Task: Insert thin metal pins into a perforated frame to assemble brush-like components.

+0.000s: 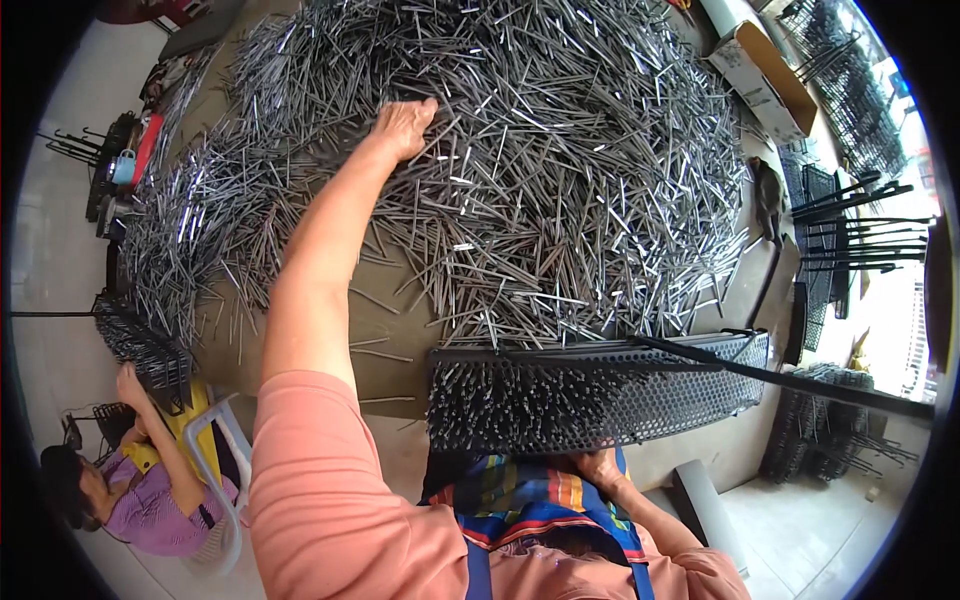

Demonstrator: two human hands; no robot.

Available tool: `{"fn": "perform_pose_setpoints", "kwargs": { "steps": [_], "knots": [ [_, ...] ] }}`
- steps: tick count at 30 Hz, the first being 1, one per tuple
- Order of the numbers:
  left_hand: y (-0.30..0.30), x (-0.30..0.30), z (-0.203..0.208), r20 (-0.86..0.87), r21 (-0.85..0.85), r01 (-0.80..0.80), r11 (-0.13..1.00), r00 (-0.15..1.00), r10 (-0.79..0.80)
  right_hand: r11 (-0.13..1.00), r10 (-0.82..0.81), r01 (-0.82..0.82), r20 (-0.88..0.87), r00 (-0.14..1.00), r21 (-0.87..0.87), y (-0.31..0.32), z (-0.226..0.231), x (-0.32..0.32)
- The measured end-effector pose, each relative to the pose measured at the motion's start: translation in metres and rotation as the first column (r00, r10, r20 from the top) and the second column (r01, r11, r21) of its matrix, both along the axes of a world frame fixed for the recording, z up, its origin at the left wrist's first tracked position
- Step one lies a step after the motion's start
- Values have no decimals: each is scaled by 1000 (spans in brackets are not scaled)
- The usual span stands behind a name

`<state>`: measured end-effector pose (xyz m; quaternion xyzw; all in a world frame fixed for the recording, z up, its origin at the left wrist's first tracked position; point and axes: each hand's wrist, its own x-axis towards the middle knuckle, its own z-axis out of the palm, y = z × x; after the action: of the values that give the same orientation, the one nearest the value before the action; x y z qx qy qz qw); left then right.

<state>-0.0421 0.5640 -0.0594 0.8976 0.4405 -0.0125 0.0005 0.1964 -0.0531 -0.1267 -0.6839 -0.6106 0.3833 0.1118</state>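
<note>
My left hand (405,130) reaches far out over a big heap of thin grey metal rods (560,190). Its fingers are curled together against the heap, and what they hold, if anything, is hidden. Close to my body, a black perforated metal rack (700,392) leans at the near edge of the table. Many rods stick out of its holes on the left and middle, while holes toward its right end show bare. My right hand (603,467) is at the rack's lower edge, above my striped apron (530,490); its fingers are mostly hidden beneath the rack.
A long black bar (800,378) runs from the rack toward the right. An open cardboard box (765,85) stands at the far right, beside black racks with hooks (860,235). At the lower left, another person (160,500) sits by a similar filled rack (145,350).
</note>
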Motion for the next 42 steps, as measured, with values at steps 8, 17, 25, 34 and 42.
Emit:
{"fn": "perform_pose_setpoints", "kwargs": {
  "steps": [8, 17, 25, 34, 42],
  "knots": [
    [-76, -8, 32, 66, -10, -344, 939, 937, 344, 987, -156, 161, -205, 966, 10, 13, 38, -8],
    [-126, -1, 78, 709, -703, 27, 710, -38, 704, 806, 433, -274, -207, 877, 524, 106, 197, -50],
    [-194, 48, 152, 603, -552, 481, 681, -335, 724, 613, -384, 785, -834, 396, 90, 277, 203, -74],
    [-278, 80, 145, 682, -465, 336, 819, -453, 574, 532, -393, 585, -790, -470, -613, 378, 157, -98],
    [-252, 66, 108, 592, -557, 379, 739, -443, 674, 512, -509, 858, -788, 346, 45, 369, 135, -111]
  ]
}}
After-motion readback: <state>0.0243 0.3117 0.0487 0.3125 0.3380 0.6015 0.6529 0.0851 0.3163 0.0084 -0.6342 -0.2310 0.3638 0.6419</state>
